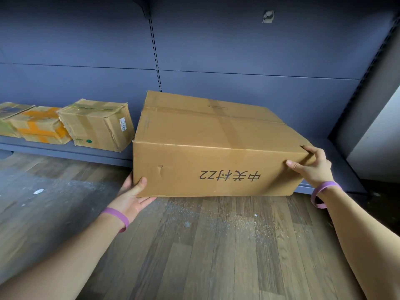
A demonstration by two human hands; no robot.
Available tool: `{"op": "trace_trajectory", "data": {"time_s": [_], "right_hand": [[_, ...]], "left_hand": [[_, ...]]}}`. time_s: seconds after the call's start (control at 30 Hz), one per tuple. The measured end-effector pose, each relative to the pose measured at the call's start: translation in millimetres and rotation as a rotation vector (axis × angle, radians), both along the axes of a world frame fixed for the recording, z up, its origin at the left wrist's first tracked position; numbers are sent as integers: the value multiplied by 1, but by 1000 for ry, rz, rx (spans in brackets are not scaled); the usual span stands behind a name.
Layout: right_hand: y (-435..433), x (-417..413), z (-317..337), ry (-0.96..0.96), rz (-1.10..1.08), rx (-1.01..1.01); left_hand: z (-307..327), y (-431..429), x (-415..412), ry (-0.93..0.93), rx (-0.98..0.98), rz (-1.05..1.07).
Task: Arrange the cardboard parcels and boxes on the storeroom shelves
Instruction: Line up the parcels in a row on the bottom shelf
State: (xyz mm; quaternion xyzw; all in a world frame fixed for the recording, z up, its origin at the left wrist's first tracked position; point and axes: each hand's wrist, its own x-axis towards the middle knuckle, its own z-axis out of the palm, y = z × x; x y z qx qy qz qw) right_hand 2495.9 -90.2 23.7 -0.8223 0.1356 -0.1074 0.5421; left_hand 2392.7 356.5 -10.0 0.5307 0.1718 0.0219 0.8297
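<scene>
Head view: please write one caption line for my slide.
The left hand and right hand grip a large cardboard box at the low shelf, right of three smaller parcels.

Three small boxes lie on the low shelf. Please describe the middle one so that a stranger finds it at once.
Find the low blue shelf and look left of the big box. Three small boxes sit there in a row. The middle one alone has wide orange tape crossing it.
</scene>
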Motion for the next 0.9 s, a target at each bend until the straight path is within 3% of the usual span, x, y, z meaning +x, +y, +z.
{"op": "trace_trajectory", "data": {"time_s": [0.47,0.77,0.9], "right_hand": [[-10,-55,16,-124,4,-68],[-8,-84,42,-306,-86,-105],[0,-94,40,-310,-125,-144]], "left_hand": [[15,-54,19,54,-211,308],[27,-78,18,122,-417,162],[34,-92,20,133,-414,117]]}}
